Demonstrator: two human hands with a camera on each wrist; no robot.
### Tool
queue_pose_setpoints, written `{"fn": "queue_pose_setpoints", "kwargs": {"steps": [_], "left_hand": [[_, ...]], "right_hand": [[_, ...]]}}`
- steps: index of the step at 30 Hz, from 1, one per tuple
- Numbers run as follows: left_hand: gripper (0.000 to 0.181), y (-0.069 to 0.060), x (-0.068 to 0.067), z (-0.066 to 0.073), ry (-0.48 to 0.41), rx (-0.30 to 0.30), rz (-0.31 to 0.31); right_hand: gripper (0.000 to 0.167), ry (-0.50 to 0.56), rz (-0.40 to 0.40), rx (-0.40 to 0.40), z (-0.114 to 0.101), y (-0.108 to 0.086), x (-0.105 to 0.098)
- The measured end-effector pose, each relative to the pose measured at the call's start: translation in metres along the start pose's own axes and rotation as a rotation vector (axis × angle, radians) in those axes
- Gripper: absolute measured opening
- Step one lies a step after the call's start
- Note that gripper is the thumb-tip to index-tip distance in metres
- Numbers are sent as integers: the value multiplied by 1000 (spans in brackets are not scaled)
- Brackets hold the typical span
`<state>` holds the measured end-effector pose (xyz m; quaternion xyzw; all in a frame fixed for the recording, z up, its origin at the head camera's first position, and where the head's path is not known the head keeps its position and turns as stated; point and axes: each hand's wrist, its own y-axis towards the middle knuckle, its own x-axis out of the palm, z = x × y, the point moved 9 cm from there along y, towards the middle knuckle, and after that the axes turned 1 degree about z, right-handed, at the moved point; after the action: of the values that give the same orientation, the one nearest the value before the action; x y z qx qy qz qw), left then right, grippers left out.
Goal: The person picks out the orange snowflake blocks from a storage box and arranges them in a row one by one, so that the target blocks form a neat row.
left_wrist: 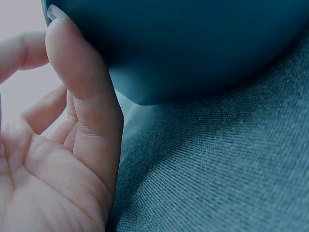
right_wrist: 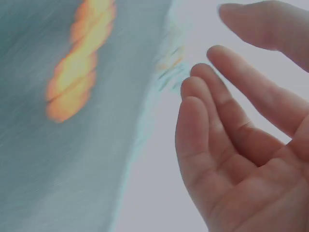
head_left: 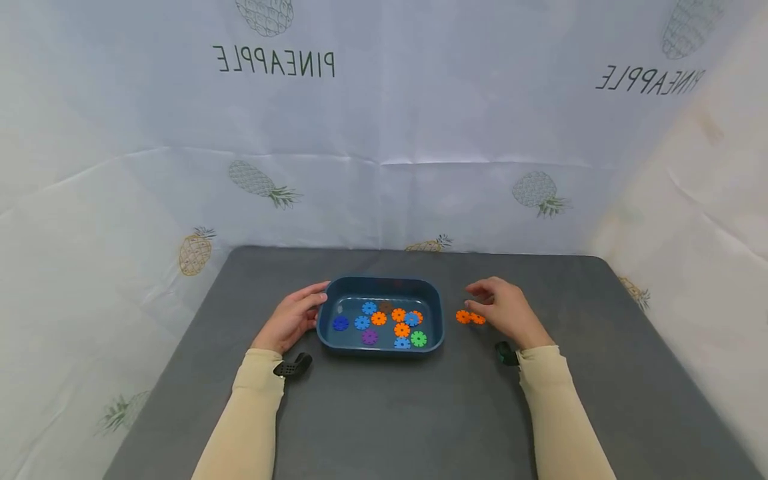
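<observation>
A dark blue tray (head_left: 384,349) lies on the grey table, holding several notched discs in blue, orange, green, purple and brown. My left hand (head_left: 292,319) grips its left end, the thumb on the rim; the left wrist view shows the thumb against the tray wall (left_wrist: 193,53). Right of the tray, two orange discs (head_left: 463,317) lie side by side on the table. Over them is my right hand (head_left: 507,312), holding nothing; in the right wrist view the fingers of this hand (right_wrist: 241,125) are loosely bent, thumb apart, with the orange discs (right_wrist: 72,87) blurred beyond.
The grey table (head_left: 396,413) reaches back to a pale cloth (head_left: 384,200) printed with pineapples and mirrored lettering. Dark bands are on both wrists, the left one (head_left: 293,367) near the tray's front left corner.
</observation>
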<state>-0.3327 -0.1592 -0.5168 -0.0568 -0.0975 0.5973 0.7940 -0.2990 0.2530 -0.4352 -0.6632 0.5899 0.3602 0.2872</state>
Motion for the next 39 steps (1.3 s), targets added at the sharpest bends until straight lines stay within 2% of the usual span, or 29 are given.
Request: {"fn": "queue_pose_setpoints", "kwargs": {"steps": [3, 5, 9, 13, 20, 25, 29, 39], "left_hand": [[59, 2, 2, 0, -5, -4, 1], [59, 3, 2, 1, -8, -5, 10], [57, 3, 1, 3, -4, -14, 22], [57, 4, 0, 3, -1, -20, 16], [56, 5, -1, 0, -6, -23, 27], [53, 5, 0, -1, -7, -15, 28], [54, 4, 1, -1, -10, -11, 24], [52, 1, 1, 1, -13, 6, 31]], "right_hand": [[33, -10, 0, -83, -37, 6, -6], [32, -28, -47, -137, -65, 14, -5], [35, -132, -198, -226, -111, 29, 10], [39, -274, -362, -288, -137, 40, 35], [36, -478, -541, -306, -144, 48, 79], [23, -534, -618, -275, -140, 49, 102], [8, -548, -632, -254, -140, 51, 112], [8, -609, -628, -193, -140, 53, 117]]}}
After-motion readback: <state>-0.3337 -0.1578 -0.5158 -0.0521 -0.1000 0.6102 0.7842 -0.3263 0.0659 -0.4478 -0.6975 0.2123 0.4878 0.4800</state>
